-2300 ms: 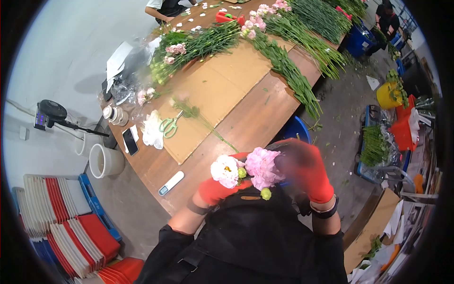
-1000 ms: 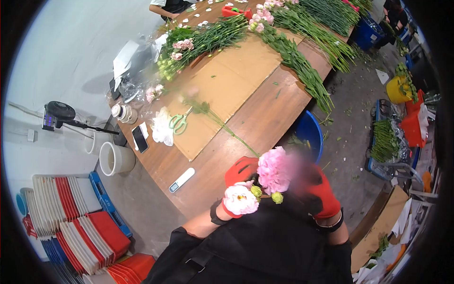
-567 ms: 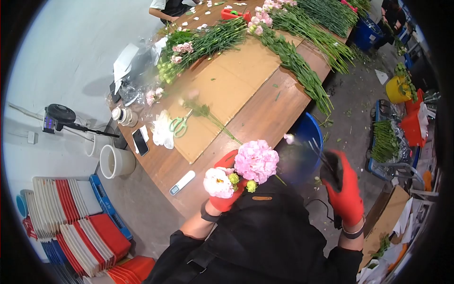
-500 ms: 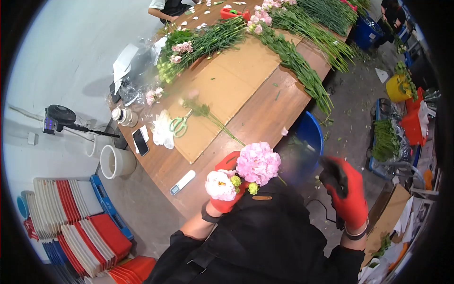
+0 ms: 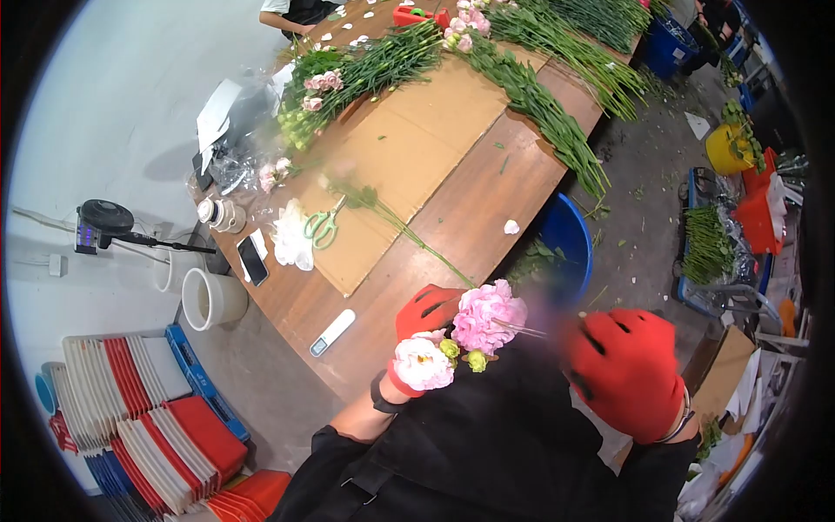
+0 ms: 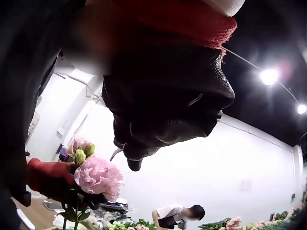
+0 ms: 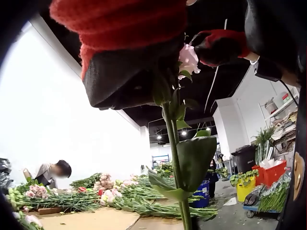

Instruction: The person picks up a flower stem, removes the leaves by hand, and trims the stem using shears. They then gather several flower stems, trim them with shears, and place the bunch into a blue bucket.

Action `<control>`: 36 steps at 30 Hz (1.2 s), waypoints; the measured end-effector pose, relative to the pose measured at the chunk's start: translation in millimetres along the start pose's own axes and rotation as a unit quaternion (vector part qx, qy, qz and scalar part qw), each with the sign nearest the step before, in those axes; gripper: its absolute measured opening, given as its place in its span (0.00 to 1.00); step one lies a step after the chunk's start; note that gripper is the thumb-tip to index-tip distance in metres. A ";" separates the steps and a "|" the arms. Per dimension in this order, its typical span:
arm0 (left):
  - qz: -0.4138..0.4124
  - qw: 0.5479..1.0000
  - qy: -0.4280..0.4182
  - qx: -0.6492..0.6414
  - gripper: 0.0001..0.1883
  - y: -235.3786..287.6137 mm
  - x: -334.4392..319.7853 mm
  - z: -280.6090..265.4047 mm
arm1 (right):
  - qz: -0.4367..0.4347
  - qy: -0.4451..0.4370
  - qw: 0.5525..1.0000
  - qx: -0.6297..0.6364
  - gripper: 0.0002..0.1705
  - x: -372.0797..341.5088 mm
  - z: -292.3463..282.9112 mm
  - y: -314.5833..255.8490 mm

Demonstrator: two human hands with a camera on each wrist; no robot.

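Left hand (image 5: 426, 313) closed round stems (image 7: 174, 143) under pink flower (image 5: 487, 315) and white flower (image 5: 423, 362). Right hand (image 5: 628, 374), fingers curled, pinches tweezers (image 5: 525, 331) at pink flower.

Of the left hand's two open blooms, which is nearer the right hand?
The deeper pink bloom; the paler, yellow-centred bloom sits farther from the right hand.

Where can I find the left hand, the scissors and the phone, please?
Left hand (image 5: 421, 316): head view, on the back of its red glove.
Scissors (image 5: 328, 217): head view, on the green handles.
Phone (image 5: 252, 261): head view, on the dark screen.
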State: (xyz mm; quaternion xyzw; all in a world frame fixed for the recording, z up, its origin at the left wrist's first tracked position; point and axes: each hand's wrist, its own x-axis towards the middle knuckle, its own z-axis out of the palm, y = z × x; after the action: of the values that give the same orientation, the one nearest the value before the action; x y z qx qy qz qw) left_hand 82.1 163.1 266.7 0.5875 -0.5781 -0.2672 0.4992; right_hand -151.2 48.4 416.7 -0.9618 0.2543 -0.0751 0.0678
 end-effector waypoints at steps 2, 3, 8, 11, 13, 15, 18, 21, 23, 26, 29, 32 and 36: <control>-0.198 0.979 -0.031 -0.041 0.24 -13.2 -28.6 -2.2 | -0.004 -0.004 1.000 -0.003 0.25 3.1 5.5 0.8; -0.231 0.970 -0.032 -0.064 0.25 -12.2 -26.9 -2.7 | -0.003 0.001 1.000 0.003 0.25 4.7 7.7 1.2; -0.093 0.974 0.010 -0.205 0.30 -28.0 -3.8 1.5 | 0.021 0.020 1.000 0.001 0.28 12.8 7.0 7.8; -0.125 0.961 0.057 -0.240 0.25 -28.7 -5.8 7.1 | 0.035 0.026 0.999 0.018 0.30 16.6 3.3 5.9; -0.118 0.959 0.029 -0.257 0.24 -24.1 1.2 2.6 | 0.053 0.043 0.997 0.038 0.31 16.7 0.4 2.4; -0.134 0.953 0.056 -0.265 0.23 -20.8 -0.3 5.8 | 0.036 0.073 0.995 0.057 0.30 16.8 0.1 2.4; -0.120 0.968 0.045 -0.217 0.21 -23.5 3.5 3.6 | 0.004 0.090 0.995 0.041 0.28 17.1 -5.0 1.9; -0.077 0.989 0.017 -0.125 0.23 -16.2 10.8 -2.2 | -0.010 0.086 0.996 0.014 0.25 18.7 -4.2 1.9; -0.058 0.995 0.007 -0.081 0.25 -8.6 13.2 -3.9 | -0.014 0.077 0.997 0.006 0.23 19.7 -1.6 2.3; -0.062 0.996 0.003 -0.065 0.25 -5.0 11.9 -3.6 | -0.025 0.068 0.997 0.000 0.20 22.4 4.7 -0.6; -0.123 0.979 0.041 -0.156 0.23 -15.5 5.4 3.9 | -0.031 0.079 0.996 -0.007 0.18 21.8 9.9 -7.5; -0.186 0.939 0.098 -0.270 0.20 -29.7 -6.3 12.5 | -0.028 0.099 0.995 0.007 0.18 19.6 7.5 -11.1; -0.089 0.987 0.041 -0.131 0.25 -19.1 3.6 -1.8 | -0.018 0.091 0.996 0.004 0.19 18.6 3.5 -9.8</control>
State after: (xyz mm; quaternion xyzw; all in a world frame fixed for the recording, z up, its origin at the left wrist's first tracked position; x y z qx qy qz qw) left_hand 92.2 156.9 251.3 0.5762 -0.4627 -0.3600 0.5694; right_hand -129.9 47.9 417.0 -0.9551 0.2419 -0.1644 0.0466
